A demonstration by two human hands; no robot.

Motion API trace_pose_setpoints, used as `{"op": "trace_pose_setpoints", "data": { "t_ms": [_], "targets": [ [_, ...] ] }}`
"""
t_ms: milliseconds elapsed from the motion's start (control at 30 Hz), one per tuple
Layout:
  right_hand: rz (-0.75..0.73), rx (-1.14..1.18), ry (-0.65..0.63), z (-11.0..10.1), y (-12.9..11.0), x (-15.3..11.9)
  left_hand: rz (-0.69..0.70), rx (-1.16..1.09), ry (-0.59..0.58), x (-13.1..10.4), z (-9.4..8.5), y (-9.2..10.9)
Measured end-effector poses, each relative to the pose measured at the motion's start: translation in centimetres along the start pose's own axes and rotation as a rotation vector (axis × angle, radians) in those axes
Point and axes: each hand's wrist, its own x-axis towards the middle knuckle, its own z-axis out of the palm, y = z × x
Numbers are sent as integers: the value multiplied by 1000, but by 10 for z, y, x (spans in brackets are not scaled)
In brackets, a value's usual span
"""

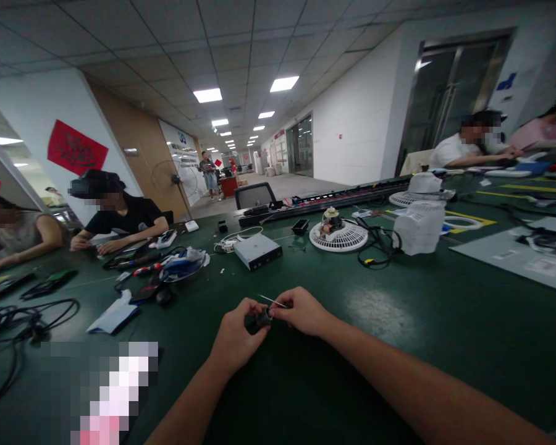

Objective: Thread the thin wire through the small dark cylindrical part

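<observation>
Just above the green tabletop, my left hand is closed around a small dark grey cylindrical part. Its exact kind cannot be made out. My right hand pinches a thin, pale metal rod, whose free end points up and left over the part. The right fingertips meet the open-looking end of the cylinder, and both hands are close together there. Whatever lies inside the cylinder is hidden by the fingers.
Ahead lie a grey optical drive, a black open box and a white fan grille with exposed motor. A white housing stands right. Left are a blue cloth and black cables. A person works across the table.
</observation>
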Motion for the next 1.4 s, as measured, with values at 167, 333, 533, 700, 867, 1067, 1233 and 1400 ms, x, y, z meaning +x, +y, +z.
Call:
{"op": "trace_pose_setpoints", "data": {
  "t_ms": [167, 333, 533, 700, 867, 1067, 1233, 1400],
  "targets": [
    [-18, 61, -62, -2, 1, 0, -4, 5, 22, 0, -1, -1],
    [3, 112, -115, 0, -4, -1, 9, -12, 37, 0, -1, 1],
    [-101, 30, 41, -1, -7, -2, 16, -19, 41, 1, -2, 3],
    [-186, -90, 87, 0, -8, -5, 33, -23, 25, 0, -2, 2],
    [-110, -69, 169, 5, -8, -4, 56, -42, 10, -1, -2, 0],
    [192, 317, 27, 10, -14, -2, 86, -38, 14, -2, 1, -3],
    [243, 349, 9, 14, -22, -4, 111, -22, 24, -1, 2, -2],
    [78, 99, 147, 3, -15, -2, 33, 41, 111, 2, 1, -6]
  ]
}}
